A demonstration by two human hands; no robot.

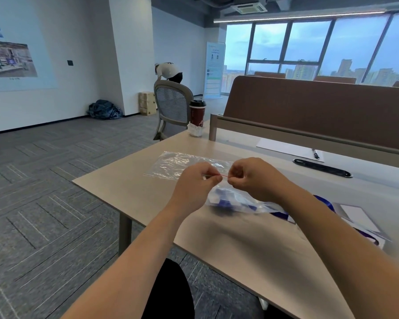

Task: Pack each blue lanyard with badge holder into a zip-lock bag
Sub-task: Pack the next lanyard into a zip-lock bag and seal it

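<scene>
Pinching the red zip strip at the bag's top, left grip and right grip nearly touch; the blue lanyard sits inside, just below them.

An empty bag is lying on the table at centre frame. Just below it, a filled bag is being held between the left hand and right hand. A cup is standing upper centre, and a pen is lying on paper at right.
</scene>
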